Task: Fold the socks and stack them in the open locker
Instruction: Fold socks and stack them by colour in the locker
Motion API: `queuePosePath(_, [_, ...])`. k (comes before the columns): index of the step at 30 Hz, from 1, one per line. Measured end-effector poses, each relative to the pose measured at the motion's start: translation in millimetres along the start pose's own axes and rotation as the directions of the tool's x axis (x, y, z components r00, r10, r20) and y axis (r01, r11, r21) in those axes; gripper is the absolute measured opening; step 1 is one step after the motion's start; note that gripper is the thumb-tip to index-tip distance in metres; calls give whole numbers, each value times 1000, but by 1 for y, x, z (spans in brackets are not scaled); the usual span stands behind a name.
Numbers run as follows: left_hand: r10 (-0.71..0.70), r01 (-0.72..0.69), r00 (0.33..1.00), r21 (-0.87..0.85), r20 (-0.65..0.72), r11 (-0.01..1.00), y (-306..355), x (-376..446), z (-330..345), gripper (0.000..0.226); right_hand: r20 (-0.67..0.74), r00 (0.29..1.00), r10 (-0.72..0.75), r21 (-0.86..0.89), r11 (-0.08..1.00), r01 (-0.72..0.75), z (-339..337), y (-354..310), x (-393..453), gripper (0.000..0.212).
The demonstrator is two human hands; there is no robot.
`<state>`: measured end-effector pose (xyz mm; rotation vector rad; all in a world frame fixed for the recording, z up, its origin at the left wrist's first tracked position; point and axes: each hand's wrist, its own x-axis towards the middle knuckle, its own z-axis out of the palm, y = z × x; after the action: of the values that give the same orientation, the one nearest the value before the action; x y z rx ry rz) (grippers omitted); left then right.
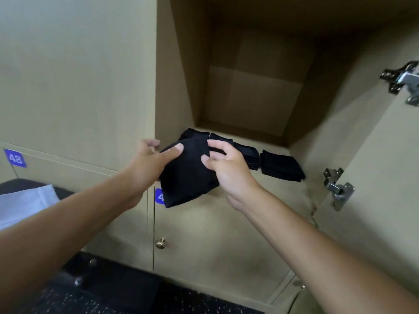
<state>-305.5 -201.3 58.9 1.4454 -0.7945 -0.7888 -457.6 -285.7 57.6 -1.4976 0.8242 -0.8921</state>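
Two bare forearms, no sleeves, watch or rings; left hand (145,171) and right hand (229,173) ungloved.

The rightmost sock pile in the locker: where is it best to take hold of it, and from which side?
Grip the rightmost pile across its short sides near the front edge, coming from the open front. It lies flat on the locker floor, with a neighbouring pile close on its left, so fingers fit best front and right.
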Motion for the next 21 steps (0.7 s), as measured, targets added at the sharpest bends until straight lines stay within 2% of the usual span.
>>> queuePosePath(4, [-94, 88, 995, -142, -36, 986, -9, -7, 5, 39, -24, 999, 43, 111, 993, -40, -8, 0, 6, 35])
queuePosePath(7, [-165, 191, 979, -247, 124, 950, -13, -9, 5, 28, -10, 998, 57, 249, 967, -52, -19, -1, 8, 37])
queuePosePath(8, [-158, 192, 978, -279, 140, 941, -13, -10, 5, 24, -16, 998, 65, 261, 964, -58, -21, 0, 8, 38])
queuePosePath(9, [-133, 161, 985, -299, 112, 941, -14, -8, 6, 21, -33, 997, 74, 248, 967, -63, -23, 3, 9, 38])
queuePosePath(11, [-57, 65, 998, -279, 38, 958, -14, -7, 7, 34, -91, 993, 78, 142, 988, -65, -24, 10, 12, 38])
queuePosePath(14, [70, -48, 994, -223, 88, 974, -18, -9, 8, 28, -108, 993, 53, -28, 998, -56, -23, 14, 10, 28])
queuePosePath(17, [170, -167, 983, -52, 70, 985, -29, -5, 3, 19, -29, 999, 20, -121, 992, -23, -24, 18, 10, 14])
queuePosePath(19, [194, -194, 980, -12, 34, 981, -30, -3, 2, 31, 29, 1000, -9, -185, 983, 14, -24, 19, 8, 9])
queuePosePath(21, [199, -199, 978, -10, 64, 980, -31, -2, 1, 45, 67, 998, -14, -215, 976, 28, -26, 21, 7, 13])
